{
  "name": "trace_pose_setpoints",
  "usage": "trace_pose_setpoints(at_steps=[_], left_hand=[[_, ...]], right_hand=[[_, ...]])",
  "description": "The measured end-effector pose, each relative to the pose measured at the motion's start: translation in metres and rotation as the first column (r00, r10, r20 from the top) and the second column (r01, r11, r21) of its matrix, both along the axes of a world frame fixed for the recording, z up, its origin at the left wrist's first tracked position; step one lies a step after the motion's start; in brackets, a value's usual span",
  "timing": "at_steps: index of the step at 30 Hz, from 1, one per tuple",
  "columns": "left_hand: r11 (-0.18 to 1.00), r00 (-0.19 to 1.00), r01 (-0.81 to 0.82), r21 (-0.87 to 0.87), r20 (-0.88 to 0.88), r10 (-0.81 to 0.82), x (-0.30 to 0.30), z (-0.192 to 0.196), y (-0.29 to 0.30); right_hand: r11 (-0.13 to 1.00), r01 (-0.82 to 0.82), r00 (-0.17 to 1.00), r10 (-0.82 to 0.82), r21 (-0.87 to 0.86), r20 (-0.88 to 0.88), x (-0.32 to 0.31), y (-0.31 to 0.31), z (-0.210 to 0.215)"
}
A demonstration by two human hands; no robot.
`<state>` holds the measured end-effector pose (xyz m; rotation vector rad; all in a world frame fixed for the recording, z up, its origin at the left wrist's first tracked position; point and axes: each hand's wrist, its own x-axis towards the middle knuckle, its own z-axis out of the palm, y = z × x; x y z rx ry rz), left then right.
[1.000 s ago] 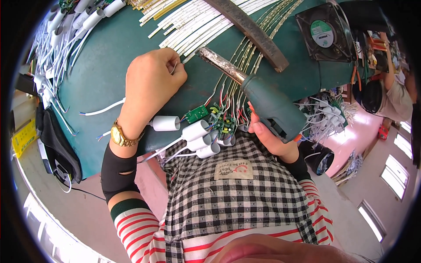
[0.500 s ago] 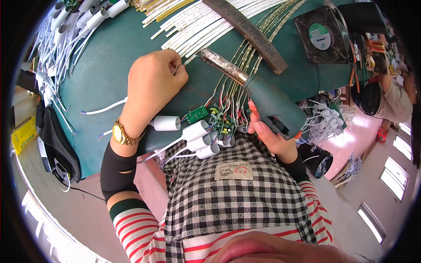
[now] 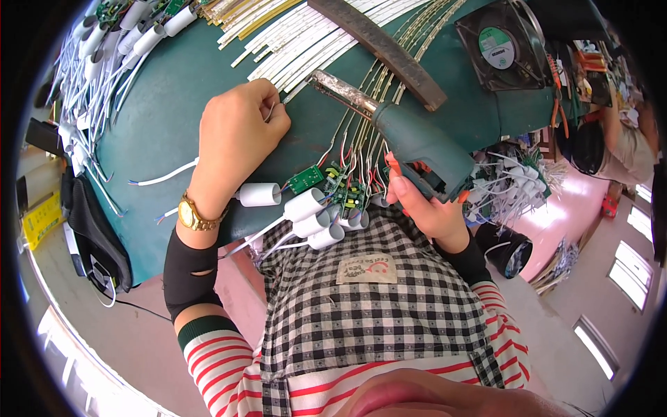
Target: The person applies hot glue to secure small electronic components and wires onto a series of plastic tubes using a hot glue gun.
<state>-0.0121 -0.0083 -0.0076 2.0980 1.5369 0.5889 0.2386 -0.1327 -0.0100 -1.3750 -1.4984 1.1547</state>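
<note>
My left hand (image 3: pixel 240 132) is closed in a pinch beside the near ends of the white LED strips (image 3: pixel 295 59). A thin wire shows between its fingertips, mostly hidden by the fingers. In my right hand (image 3: pixel 434 217) is a dark green soldering gun (image 3: pixel 424 144), its scorched metal barrel pointing up and left to the strip ends. Below the barrel, several green circuit boards (image 3: pixel 347 191) lie bunched, joined by wires to thin strips (image 3: pixel 375 87). White cylindrical lamp caps (image 3: pixel 309 224) with white cables hang at the table's near edge, against my checked apron.
A dark metal bar (image 3: pixel 382 50) lies across the strips. A black fan (image 3: pixel 500 52) stands far right on the green table (image 3: pixel 167 97). More lamp caps are heaped at far left (image 3: pixel 132 42) and at right (image 3: pixel 514 184). Another person (image 3: pixel 615 149) sits at the far right.
The whole view has shifted slightly, with the table moving left and up in the picture. Both hands and the soldering gun keep nearly the same place over the strips.
</note>
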Motion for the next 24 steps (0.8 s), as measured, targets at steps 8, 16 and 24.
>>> trace_pose_setpoints(at_steps=[8,16,24], left_hand=[[0.993,0.998,0.055,0.105,-0.023,-0.053,0.001,-0.003,0.000],[0.994,0.996,0.093,0.056,-0.006,-0.093,-0.006,0.005,0.000],[0.950,0.953,0.176,-0.258,0.285,-0.099,-0.030,0.013,0.006]], right_hand=[[0.999,0.031,0.993,-0.029,0.013,-0.118,-0.006,0.002,0.002],[0.992,0.104,0.992,-0.108,-0.076,-0.061,-0.006,0.000,0.002],[0.998,0.052,0.996,-0.054,-0.029,-0.076,-0.009,0.004,0.007]])
